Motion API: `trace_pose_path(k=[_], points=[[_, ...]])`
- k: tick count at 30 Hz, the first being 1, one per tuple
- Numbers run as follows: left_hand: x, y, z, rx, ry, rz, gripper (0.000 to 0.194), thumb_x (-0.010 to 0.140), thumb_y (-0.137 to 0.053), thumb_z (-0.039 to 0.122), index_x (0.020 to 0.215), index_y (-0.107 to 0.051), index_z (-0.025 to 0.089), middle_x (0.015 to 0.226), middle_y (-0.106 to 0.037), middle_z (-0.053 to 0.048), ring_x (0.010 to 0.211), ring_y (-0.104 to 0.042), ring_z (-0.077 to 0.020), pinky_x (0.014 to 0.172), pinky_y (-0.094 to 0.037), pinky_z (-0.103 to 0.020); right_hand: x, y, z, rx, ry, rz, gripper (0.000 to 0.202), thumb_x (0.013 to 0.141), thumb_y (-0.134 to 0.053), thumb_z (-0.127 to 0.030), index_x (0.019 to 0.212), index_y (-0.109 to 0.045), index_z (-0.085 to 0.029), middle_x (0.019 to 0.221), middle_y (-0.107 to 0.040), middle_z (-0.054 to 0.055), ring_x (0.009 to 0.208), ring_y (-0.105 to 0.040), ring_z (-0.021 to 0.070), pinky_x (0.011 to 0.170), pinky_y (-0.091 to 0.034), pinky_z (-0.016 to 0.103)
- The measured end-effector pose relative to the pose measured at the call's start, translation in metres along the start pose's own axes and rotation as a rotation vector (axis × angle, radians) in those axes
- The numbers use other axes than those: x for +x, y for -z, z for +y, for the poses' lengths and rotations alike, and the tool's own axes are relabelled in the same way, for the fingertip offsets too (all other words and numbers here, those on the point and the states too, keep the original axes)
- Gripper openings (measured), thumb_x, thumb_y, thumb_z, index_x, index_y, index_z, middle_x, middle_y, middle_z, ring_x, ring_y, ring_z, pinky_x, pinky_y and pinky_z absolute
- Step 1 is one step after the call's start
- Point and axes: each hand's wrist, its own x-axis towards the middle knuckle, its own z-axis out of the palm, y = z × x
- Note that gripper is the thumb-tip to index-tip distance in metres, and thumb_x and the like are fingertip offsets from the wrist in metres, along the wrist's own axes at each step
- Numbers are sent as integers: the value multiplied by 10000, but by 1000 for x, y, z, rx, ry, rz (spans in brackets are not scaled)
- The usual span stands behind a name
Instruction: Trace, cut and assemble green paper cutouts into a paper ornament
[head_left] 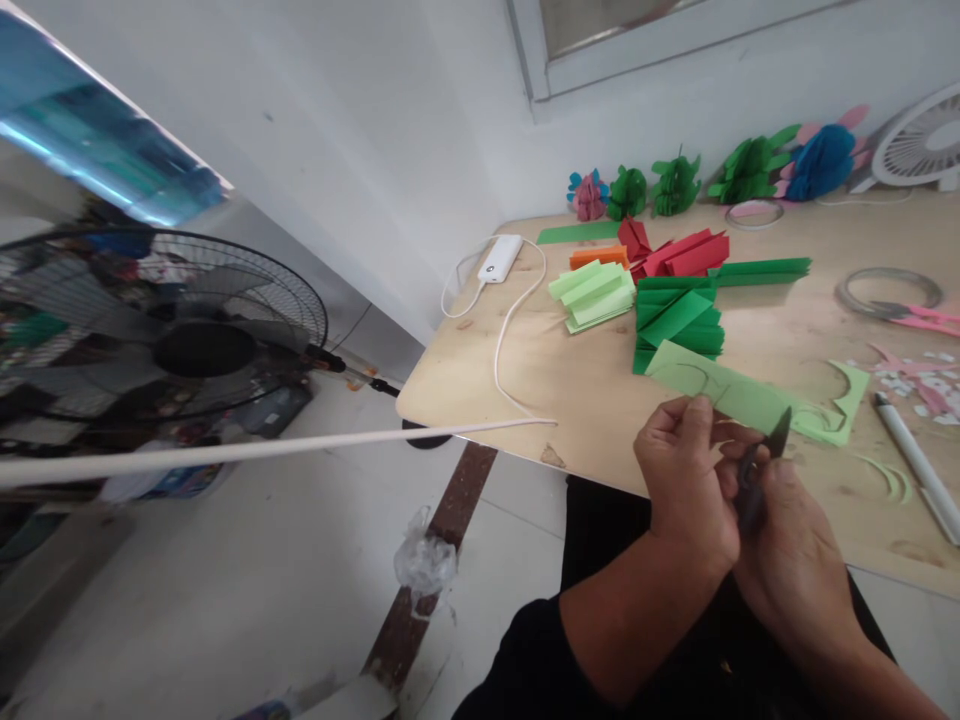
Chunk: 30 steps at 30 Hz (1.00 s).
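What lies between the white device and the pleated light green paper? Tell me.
A white cable curves between the white device and the pleated paper, in the head view.

You worked in soft, moderately bright light whose source was unclear. A pale sheen spread across the middle of the table (450, 385), shadows staying faint. Glare streaked the blue panel (97, 120); softness blurred your right hand (799, 560), and the black fan (202, 345) looked stretched.

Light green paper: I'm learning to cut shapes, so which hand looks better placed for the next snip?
Probably the right: the right hand holds the dark scissors, their blades at the light green paper, while the left hand pinches that paper's near edge.
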Motion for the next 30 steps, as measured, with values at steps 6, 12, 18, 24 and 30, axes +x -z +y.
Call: trace_pose_path(k=[6, 12, 18, 24, 30], points=[[0, -1, 1, 1, 17, 22, 390, 672, -694, 495, 725, -482, 172, 518, -571, 5, 344, -455, -59, 336, -239, -148, 0, -1, -1, 43, -12, -9, 212, 642, -575, -95, 472, -526, -213, 547, -413, 1, 539, -303, 129, 477, -251, 285], [-1, -1, 0, 3, 7, 12, 379, 681, -687, 488, 695, -480, 170, 512, -579, -3, 346, -431, -50, 342, -241, -149, 0, -1, -2, 43, -1, -14, 219, 659, -594, -120, 474, -527, -218, 540, -430, 2, 536, -324, 133, 464, -229, 285], [-2, 0, -1, -34, -6, -9, 315, 721, -671, 417, 703, -477, 169, 510, -583, -9, 368, -461, -58, 345, -237, -142, -1, -1, -1, 19, 6, 4, 232, 672, -585, -116, 469, -538, -219, 530, -429, 2, 547, -331, 137, 487, -262, 289], [-2, 0, -2, -37, -19, -12, 303, 730, -667, 404, 699, -479, 169, 511, -590, -11, 368, -448, -51, 341, -229, -138, 0, 0, 3, -12, 37, 23, 173, 680, -596, -146, 529, -560, -222, 568, -438, 5, 575, -334, 143, 507, -256, 293], [-1, -1, -1, -37, -1, 1, 290, 724, -669, 393, 727, -486, 168, 518, -578, -3, 379, -487, -66, 350, -261, -139, 2, 4, 14, -85, 92, -1, 283, 800, -488, -246, 521, -533, -224, 546, -428, 25, 557, -322, 151, 507, -201, 311]])
